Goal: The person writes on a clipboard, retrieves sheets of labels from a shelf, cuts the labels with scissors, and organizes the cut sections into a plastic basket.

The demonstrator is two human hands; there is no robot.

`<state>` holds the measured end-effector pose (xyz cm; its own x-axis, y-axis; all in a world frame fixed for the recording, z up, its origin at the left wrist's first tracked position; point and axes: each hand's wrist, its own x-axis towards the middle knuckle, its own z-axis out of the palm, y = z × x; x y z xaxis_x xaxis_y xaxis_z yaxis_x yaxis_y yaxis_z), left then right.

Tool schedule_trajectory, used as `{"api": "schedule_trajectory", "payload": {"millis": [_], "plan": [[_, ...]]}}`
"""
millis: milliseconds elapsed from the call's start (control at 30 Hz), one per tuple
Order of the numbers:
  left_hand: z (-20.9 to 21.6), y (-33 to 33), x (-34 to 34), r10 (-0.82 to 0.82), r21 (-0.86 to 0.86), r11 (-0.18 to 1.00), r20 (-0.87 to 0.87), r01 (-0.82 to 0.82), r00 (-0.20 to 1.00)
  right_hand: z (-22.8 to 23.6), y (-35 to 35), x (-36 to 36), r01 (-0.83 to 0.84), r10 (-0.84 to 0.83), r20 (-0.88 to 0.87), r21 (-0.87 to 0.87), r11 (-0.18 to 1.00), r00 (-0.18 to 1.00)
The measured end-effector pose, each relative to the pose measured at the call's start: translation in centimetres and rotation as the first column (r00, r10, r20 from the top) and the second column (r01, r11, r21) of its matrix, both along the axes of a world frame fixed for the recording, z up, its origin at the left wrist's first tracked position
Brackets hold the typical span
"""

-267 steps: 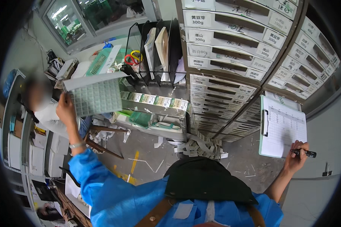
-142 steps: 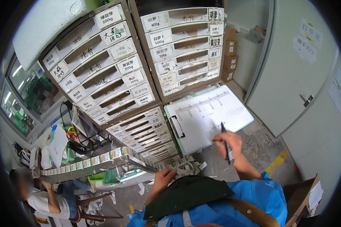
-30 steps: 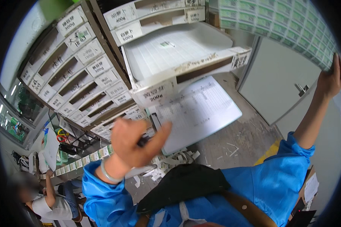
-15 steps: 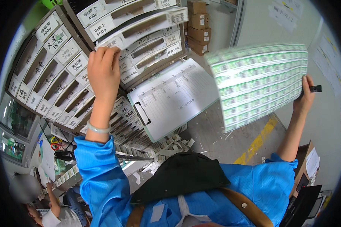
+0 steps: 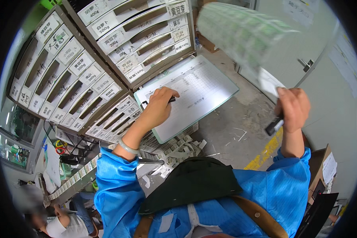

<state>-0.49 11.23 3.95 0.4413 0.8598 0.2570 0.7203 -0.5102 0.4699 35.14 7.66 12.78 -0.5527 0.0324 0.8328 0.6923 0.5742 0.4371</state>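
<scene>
My left hand (image 5: 156, 109) is over the left part of a clipboard (image 5: 202, 101) with printed sheets, its fingers curled. A small dark piece shows at its fingertips; I cannot make out what it is. My right hand (image 5: 293, 109) grips a sheet of green-and-white labels (image 5: 242, 33) by a white end, the sheet raised, bent and blurred by motion. A short black object (image 5: 274, 126) sticks out below the same hand; its kind is unclear. The clipboard lies beside a bank of drawers (image 5: 146, 35) with white labelled fronts.
A second drawer bank (image 5: 53, 69) stands at the left, with low label stacks (image 5: 180, 150) below the clipboard. A yellow stripe (image 5: 265, 152) crosses the grey floor. A door (image 5: 305, 55) is at the right. Another person (image 5: 67, 224) sits at lower left.
My left hand has left a drawer front, now pushed in, and come down onto the clipboard. My right hand has moved inward, and the label sheet has swung up and away.
</scene>
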Motion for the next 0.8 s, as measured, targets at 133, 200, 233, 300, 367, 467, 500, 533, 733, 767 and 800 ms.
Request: {"api": "schedule_trajectory", "payload": {"millis": [133,200,233,300,367,467,500,533,733,767,800], "plan": [[0.6,-1.9,0.2,0.049,0.110,0.992,0.091,-0.059,0.995,-0.7,2.4,-3.4,-0.104,0.113,-0.092,0.093,0.990,0.989],[1.8,-3.6,1.0,0.115,0.207,0.970,0.072,-0.127,0.991,-1.5,3.0,-3.7,-0.060,0.072,-0.153,0.082,0.995,0.986],[3.1,-5.1,1.7,0.046,0.068,0.996,0.250,-0.065,0.967,-1.2,2.3,-3.9,-0.072,0.075,-0.080,0.038,0.997,0.994],[4.1,-8.5,3.4,0.007,-0.170,0.978,0.601,0.119,0.799,-1.1,0.0,-4.8,-0.101,0.106,0.075,-0.062,0.993,0.992],[1.8,-12.3,3.1,0.093,-0.254,0.953,0.765,0.166,0.637,-2.4,0.0,-7.7,-0.343,0.323,0.206,0.066,0.937,0.924],[-0.5,-16.3,2.3,0.276,-0.350,0.935,0.603,-0.063,0.748,-3.7,0.7,-12.3,-0.582,0.413,0.433,0.401,0.708,0.801],[-0.3,-16.5,2.5,0.359,-0.354,0.921,0.610,-0.161,0.707,-4.5,0.7,-13.6,-0.615,0.437,0.447,0.429,0.661,0.781],[-0.1,-16.9,2.6,0.439,-0.361,0.895,0.616,-0.262,0.654,-4.8,0.4,-14.6,-0.658,0.487,0.463,0.353,0.665,0.741],[1.1,-18.4,1.8,0.348,-0.324,0.788,0.936,-0.523,-0.055,-5.6,-0.4,-16.0,-0.793,0.778,0.247,-0.056,0.606,0.577],[0.8,-19.8,0.9,0.329,-0.292,0.732,0.943,-0.616,-0.055,-5.5,0.3,-15.2,-0.685,0.723,0.170,-0.237,0.689,0.670],[0.6,-21.2,0.1,0.312,-0.292,0.660,0.945,-0.692,-0.101,-5.3,1.5,-14.6,-0.550,0.643,0.115,-0.418,0.723,0.757]]}}
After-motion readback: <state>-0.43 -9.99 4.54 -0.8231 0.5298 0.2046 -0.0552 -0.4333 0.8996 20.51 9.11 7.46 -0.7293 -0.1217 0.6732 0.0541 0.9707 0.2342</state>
